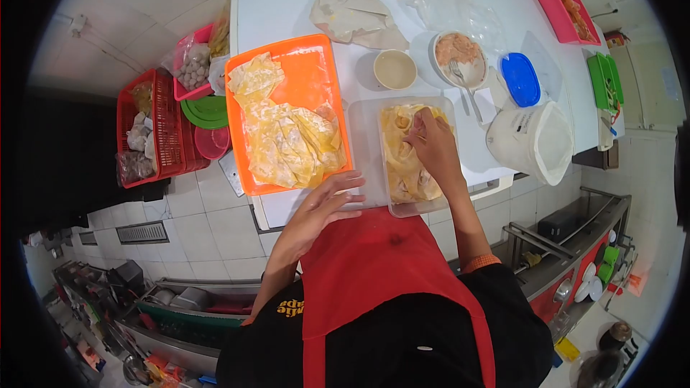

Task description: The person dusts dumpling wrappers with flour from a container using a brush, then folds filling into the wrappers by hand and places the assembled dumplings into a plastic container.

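My right hand point(435, 147) reaches into a clear plastic container point(420, 207) holding several folded yellow wontons point(402, 162). Its fingertips are pinched together at a wonton near the container's far end, and the fingers partly cover it. My left hand point(320, 208) is held with fingers apart and nothing in it, by the near right corner of an orange tray point(305, 68). On that tray lie floured yellow wonton wrappers point(291, 144), in a large overlapping pile with a smaller stack at the far left.
Beyond the container stand a beige bowl point(395, 70) and a bowl of minced filling point(458, 50) with a fork point(467, 90) in it. To the right are a blue lid point(520, 79) and a white tub point(532, 140). Red baskets point(169, 129) flank the table's left side.
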Action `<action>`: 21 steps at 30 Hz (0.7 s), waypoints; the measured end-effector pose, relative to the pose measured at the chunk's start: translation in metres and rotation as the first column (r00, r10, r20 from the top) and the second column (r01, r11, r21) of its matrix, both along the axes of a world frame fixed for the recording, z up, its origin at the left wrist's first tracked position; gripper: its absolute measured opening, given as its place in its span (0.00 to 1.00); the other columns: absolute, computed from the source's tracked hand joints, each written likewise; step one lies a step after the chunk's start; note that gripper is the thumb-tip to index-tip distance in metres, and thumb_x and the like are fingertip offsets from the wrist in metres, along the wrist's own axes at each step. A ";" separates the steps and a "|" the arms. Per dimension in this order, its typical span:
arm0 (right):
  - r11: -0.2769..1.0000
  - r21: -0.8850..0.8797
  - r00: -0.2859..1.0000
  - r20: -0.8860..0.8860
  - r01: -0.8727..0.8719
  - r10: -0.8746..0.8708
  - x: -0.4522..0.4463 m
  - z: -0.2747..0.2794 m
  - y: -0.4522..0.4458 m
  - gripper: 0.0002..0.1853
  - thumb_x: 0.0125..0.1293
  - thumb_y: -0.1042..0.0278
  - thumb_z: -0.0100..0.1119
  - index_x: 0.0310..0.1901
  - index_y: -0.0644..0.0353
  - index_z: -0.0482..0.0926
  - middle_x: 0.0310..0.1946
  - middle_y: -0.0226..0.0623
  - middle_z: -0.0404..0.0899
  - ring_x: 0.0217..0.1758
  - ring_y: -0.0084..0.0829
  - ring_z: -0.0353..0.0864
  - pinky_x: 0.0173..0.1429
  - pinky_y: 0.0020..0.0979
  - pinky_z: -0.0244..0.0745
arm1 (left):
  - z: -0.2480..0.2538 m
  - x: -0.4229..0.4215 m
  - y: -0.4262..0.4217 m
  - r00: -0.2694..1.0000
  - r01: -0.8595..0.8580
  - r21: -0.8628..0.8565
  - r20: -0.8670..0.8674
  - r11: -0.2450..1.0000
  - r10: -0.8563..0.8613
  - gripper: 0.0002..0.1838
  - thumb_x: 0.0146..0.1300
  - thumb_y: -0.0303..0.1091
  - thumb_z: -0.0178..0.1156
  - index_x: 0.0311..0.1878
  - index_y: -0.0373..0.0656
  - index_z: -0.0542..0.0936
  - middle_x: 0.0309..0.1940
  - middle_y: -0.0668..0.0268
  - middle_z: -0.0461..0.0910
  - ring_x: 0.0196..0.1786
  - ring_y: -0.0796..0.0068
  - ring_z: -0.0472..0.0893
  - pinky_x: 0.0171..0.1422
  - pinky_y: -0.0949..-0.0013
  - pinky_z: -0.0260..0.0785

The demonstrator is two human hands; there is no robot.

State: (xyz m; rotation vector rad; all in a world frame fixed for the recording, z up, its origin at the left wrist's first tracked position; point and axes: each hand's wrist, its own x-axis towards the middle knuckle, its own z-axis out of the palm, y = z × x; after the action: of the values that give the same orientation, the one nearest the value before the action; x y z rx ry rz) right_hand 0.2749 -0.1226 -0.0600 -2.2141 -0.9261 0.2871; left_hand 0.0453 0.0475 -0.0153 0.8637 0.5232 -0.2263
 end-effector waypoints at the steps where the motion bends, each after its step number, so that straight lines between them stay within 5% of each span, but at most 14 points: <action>1: 1.000 -0.001 0.994 0.107 -0.029 0.029 0.003 -0.005 -0.001 0.16 0.58 0.74 0.71 0.43 0.59 0.73 0.35 0.42 0.83 0.43 0.48 0.80 0.49 0.48 0.70 | -0.003 -0.005 0.003 0.999 -0.030 0.026 -0.021 0.999 0.030 0.26 0.78 0.38 0.54 0.75 0.42 0.68 0.69 0.56 0.72 0.66 0.63 0.78 0.68 0.58 0.74; 9: 0.992 -0.123 0.965 0.261 -0.002 0.035 0.005 -0.004 -0.002 0.15 0.61 0.70 0.71 0.47 0.57 0.76 0.37 0.34 0.82 0.45 0.41 0.77 0.51 0.43 0.65 | -0.012 0.007 0.016 0.974 -0.215 0.454 0.041 0.864 0.221 0.14 0.76 0.35 0.57 0.60 0.42 0.80 0.50 0.64 0.82 0.50 0.71 0.79 0.51 0.67 0.73; 11: 0.998 -0.059 0.987 0.157 0.036 -0.026 0.004 0.010 0.003 0.15 0.63 0.69 0.70 0.49 0.56 0.77 0.36 0.31 0.81 0.43 0.38 0.77 0.52 0.42 0.65 | -0.018 0.021 0.029 0.987 -0.153 0.968 0.141 0.198 0.070 0.11 0.73 0.33 0.60 0.54 0.44 0.84 0.46 0.63 0.82 0.46 0.66 0.77 0.51 0.63 0.71; 12: 0.998 -0.054 0.987 0.160 0.036 -0.027 0.004 0.017 0.009 0.15 0.63 0.69 0.70 0.49 0.56 0.77 0.36 0.31 0.81 0.43 0.38 0.77 0.52 0.42 0.65 | -0.026 0.032 0.038 0.973 -0.221 0.974 0.218 0.043 0.074 0.08 0.69 0.32 0.62 0.47 0.44 0.86 0.46 0.61 0.81 0.48 0.60 0.76 0.54 0.58 0.68; 13: 0.999 0.012 0.992 0.126 0.030 -0.032 0.003 0.022 0.017 0.15 0.64 0.69 0.69 0.50 0.56 0.77 0.35 0.31 0.81 0.42 0.36 0.77 0.52 0.41 0.65 | -0.029 0.043 0.048 0.973 -0.223 0.974 0.220 0.040 0.070 0.08 0.69 0.32 0.62 0.47 0.44 0.86 0.46 0.61 0.81 0.48 0.60 0.76 0.54 0.58 0.68; 15: 0.996 0.078 0.995 0.093 0.032 -0.039 -0.002 0.026 0.029 0.14 0.65 0.69 0.68 0.50 0.56 0.77 0.34 0.30 0.80 0.40 0.35 0.77 0.52 0.40 0.65 | -0.033 0.066 0.065 0.998 0.034 0.969 -0.019 -0.244 0.061 0.12 0.67 0.34 0.64 0.52 0.45 0.84 0.51 0.62 0.80 0.55 0.58 0.74 0.59 0.54 0.64; 19: 0.994 0.108 0.997 0.082 -0.018 0.009 -0.006 0.026 0.041 0.13 0.67 0.67 0.67 0.50 0.56 0.77 0.33 0.30 0.80 0.36 0.33 0.78 0.50 0.38 0.65 | -0.060 0.095 0.081 0.983 0.146 0.915 -0.178 -0.377 -0.050 0.18 0.58 0.39 0.71 0.50 0.45 0.82 0.52 0.61 0.80 0.59 0.56 0.73 0.61 0.51 0.60; 21: 0.994 0.109 0.999 0.050 -0.008 0.002 -0.007 0.024 0.039 0.12 0.68 0.67 0.66 0.50 0.56 0.77 0.34 0.30 0.81 0.36 0.32 0.78 0.49 0.38 0.65 | -0.062 0.102 0.080 0.941 0.301 0.919 -0.330 -0.254 -0.080 0.28 0.52 0.44 0.75 0.54 0.45 0.77 0.54 0.59 0.79 0.61 0.56 0.72 0.63 0.48 0.57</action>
State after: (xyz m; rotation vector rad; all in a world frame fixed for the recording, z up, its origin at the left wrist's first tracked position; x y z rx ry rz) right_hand 0.2676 -0.0832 -0.0357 -2.1278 -0.9516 0.1795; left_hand 0.1474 0.1276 -0.0772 2.7146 0.6605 -0.1061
